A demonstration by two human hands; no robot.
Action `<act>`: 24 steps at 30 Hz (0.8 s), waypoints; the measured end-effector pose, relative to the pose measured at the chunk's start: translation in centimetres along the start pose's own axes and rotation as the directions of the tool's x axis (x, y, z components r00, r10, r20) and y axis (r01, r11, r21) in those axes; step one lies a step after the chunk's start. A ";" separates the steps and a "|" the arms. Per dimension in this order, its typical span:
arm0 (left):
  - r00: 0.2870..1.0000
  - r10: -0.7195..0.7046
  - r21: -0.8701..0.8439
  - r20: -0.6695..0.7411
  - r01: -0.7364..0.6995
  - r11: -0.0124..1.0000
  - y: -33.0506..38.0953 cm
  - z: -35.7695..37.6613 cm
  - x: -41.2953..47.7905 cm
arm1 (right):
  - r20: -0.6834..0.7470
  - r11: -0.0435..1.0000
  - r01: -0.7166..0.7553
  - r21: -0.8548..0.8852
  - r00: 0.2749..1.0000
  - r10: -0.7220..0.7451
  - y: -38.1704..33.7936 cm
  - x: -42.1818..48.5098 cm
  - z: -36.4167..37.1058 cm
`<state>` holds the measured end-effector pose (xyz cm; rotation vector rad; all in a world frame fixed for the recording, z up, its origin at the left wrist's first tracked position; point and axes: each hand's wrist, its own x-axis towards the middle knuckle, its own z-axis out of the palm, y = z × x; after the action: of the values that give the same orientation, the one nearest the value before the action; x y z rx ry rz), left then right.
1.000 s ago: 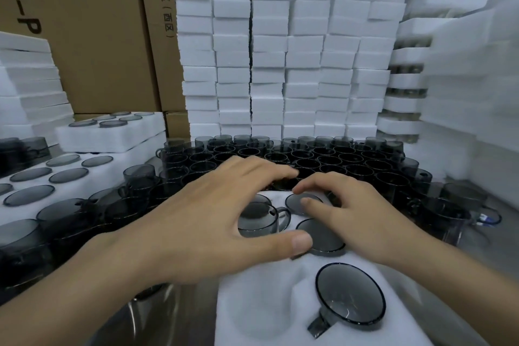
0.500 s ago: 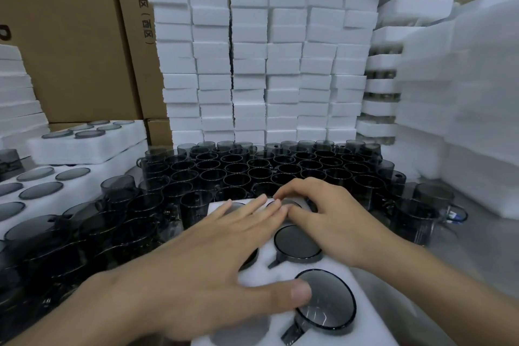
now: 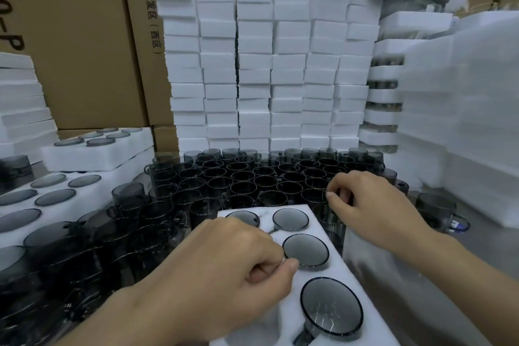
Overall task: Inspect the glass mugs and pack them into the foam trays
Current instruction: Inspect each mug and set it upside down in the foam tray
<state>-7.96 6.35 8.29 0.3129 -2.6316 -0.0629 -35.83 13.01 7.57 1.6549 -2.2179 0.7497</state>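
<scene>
Glossy smoked-glass mugs (image 3: 305,250), matt white foam tray (image 3: 323,222), brown cardboard boxes (image 3: 84,36) behind.

The left hand (image 3: 224,270) hid part of the foam tray (image 3: 265,215), and I could not tell if its bent fingers held anything, the tray's near end ran off the bottom edge, and the foam piles (image 3: 463,121) on the right were blurry.

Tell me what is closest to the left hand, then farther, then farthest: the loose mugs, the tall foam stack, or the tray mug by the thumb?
1. Tray mug, right beside the left hand's thumb.
2. Loose mugs, crowded just behind the foam tray.
3. Tall foam stack, at the very back, behind those mugs.
</scene>
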 end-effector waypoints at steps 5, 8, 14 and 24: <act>1.000 0.009 -0.024 0.010 -0.009 1.000 -0.5 0.0 -0.1 | 0.158 0.998 0.043 -0.034 0.987 -0.038 -0.7 -0.5 -0.3; 1.000 0.001 -0.047 0.016 0.000 0.999 -0.6 0.1 0.0 | 0.260 0.996 0.041 -0.077 0.966 -0.020 -0.6 -0.4 -0.8; 1.000 -0.011 -0.080 0.015 0.012 0.997 -0.6 0.2 -0.1 | 0.403 0.996 0.028 -0.084 0.915 0.008 -0.9 -0.5 -2.5; 0.996 -0.069 -0.164 -0.063 0.058 0.985 -0.4 0.4 -0.2 | -0.165 0.986 0.144 -0.079 0.974 -0.156 -3.0 -1.0 -3.9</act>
<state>-7.85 6.01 7.79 0.3362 -2.5297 -0.2812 -33.03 15.36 11.02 1.6389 -1.9561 0.7391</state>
